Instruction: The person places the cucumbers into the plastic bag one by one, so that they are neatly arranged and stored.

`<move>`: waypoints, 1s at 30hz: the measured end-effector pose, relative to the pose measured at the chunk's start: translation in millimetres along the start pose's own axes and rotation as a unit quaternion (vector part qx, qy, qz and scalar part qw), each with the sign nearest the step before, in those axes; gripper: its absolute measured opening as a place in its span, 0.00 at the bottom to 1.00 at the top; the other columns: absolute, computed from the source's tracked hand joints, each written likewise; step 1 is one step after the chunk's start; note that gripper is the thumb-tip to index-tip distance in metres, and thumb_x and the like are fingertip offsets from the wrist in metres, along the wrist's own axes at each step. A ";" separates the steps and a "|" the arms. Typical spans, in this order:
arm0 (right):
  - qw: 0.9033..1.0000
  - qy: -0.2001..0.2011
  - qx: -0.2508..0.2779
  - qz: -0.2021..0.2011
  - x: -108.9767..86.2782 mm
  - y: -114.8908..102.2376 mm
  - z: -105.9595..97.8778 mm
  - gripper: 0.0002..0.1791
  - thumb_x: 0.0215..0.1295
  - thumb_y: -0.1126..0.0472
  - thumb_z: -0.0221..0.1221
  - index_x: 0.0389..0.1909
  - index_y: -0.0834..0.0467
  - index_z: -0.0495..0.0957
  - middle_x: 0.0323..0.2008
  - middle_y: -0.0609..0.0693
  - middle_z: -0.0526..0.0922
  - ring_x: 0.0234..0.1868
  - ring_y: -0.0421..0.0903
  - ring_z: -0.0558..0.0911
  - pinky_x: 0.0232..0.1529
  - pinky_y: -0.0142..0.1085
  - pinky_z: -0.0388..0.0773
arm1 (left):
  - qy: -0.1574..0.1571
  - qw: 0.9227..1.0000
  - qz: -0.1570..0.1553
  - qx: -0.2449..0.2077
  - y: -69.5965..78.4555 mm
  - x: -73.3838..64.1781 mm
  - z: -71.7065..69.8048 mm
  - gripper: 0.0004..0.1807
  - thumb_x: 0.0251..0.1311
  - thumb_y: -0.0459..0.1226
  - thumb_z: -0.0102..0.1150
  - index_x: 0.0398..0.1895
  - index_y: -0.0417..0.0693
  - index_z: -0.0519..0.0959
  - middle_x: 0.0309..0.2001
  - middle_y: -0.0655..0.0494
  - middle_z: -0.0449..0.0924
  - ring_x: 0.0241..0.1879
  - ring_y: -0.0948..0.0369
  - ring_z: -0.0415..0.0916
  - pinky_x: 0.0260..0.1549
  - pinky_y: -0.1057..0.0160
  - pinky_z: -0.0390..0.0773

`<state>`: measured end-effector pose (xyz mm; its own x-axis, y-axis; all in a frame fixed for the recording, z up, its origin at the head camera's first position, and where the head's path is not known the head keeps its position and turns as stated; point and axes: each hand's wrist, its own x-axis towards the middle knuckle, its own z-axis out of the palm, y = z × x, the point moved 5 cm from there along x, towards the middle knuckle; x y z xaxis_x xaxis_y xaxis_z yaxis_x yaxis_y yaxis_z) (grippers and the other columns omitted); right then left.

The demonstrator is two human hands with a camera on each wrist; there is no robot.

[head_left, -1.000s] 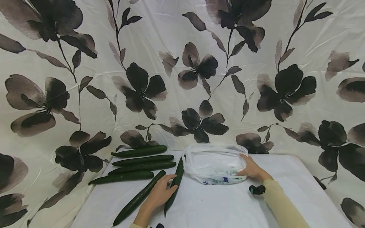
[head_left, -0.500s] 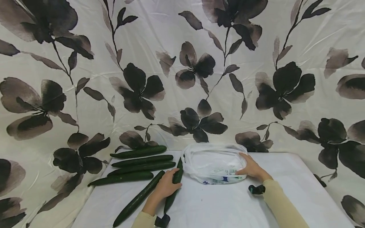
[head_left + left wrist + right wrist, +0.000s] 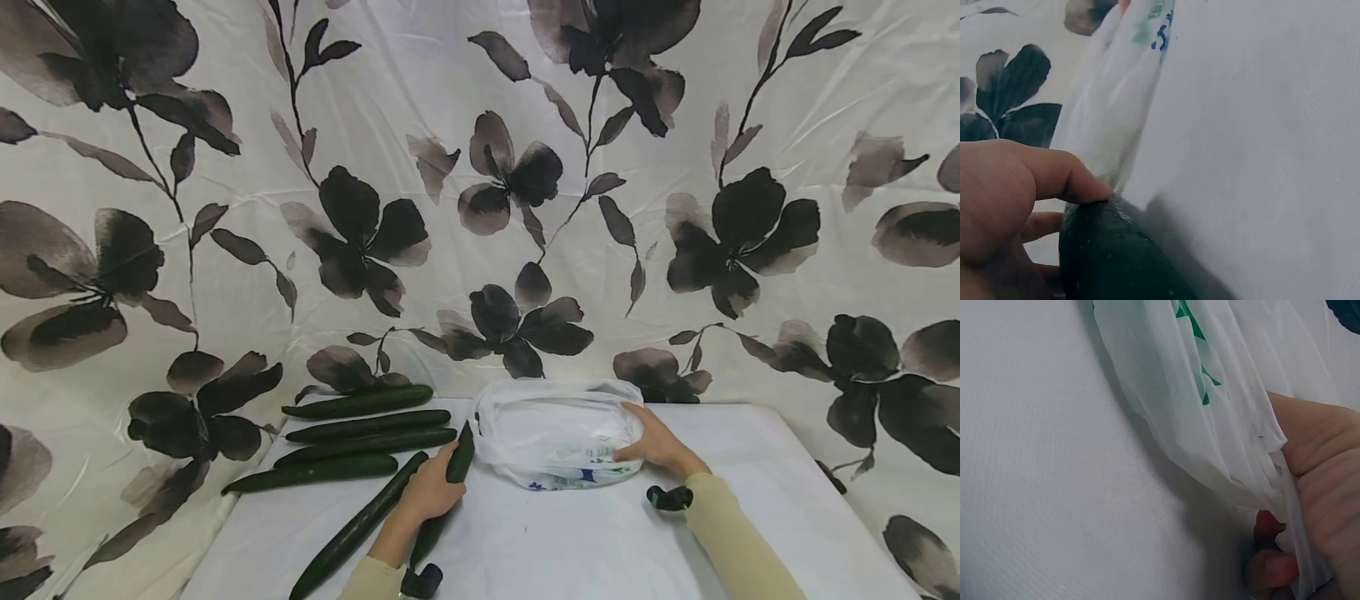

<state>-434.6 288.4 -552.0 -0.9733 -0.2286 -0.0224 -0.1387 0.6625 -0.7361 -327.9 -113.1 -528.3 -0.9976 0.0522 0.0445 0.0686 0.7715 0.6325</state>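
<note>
In the head view my left hand (image 3: 429, 490) grips a dark green cucumber (image 3: 461, 458) around its middle. The left wrist view shows the thumb pressed on top of that cucumber (image 3: 1116, 256), with fingers on its far side. A white plastic bag (image 3: 555, 437) with blue and green print lies just right of it, its mouth spread wide. At the bag's right edge my right hand (image 3: 660, 443) pinches the plastic. Close up in the right wrist view, the thin bag (image 3: 1179, 381) runs between thumb and fingers. Another cucumber (image 3: 358, 527) slants along the left hand's left side.
Several more cucumbers (image 3: 360, 403) lie roughly side by side at the back left of the white table (image 3: 570, 550). A pale curtain (image 3: 420, 250) with dark flowers hangs behind the table's back edge.
My left hand has moved from beside the cucumber to a grip around it, and the cucumber's near end has swung slightly left. My right hand stays on the bag's edge.
</note>
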 end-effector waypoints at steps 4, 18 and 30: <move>1.000 0.005 0.008 0.002 -0.6 -1.1 -0.7 0.64 0.35 0.54 0.80 0.74 0.61 0.54 0.71 0.71 0.50 0.70 0.70 0.49 0.66 0.65 0.42 | 0.000 0.999 -0.018 -0.049 -2.9 -5.7 -3.8 0.34 0.59 0.34 0.54 0.70 0.36 0.62 0.60 0.31 0.70 0.58 0.36 0.67 0.50 0.36 0.68; 0.999 0.030 -0.013 0.007 -9.9 -14.1 -7.9 0.48 0.51 0.57 0.73 0.71 0.61 0.59 0.70 0.71 0.53 0.69 0.71 0.51 0.65 0.65 0.45 | 0.057 0.991 -0.048 -0.111 -1.7 -27.3 -36.6 0.31 0.62 0.34 0.46 0.70 0.40 0.61 0.60 0.34 0.71 0.56 0.41 0.71 0.49 0.41 0.70; 0.995 0.096 -0.020 -0.033 -16.0 -24.7 -11.9 0.39 0.52 0.68 0.69 0.66 0.64 0.66 0.66 0.71 0.62 0.67 0.70 0.58 0.64 0.63 0.52 | 0.112 0.988 -0.006 -0.105 -6.0 -31.7 -51.0 0.32 0.60 0.39 0.66 0.67 0.51 0.68 0.41 0.51 0.79 0.36 0.58 0.75 0.31 0.57 0.74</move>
<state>-417.9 284.3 -525.4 -0.9783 -0.1340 0.1582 -0.2069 0.6799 -0.7036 -296.5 -151.8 -494.1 -0.9745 -0.1158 0.1920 0.0798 0.6215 0.7793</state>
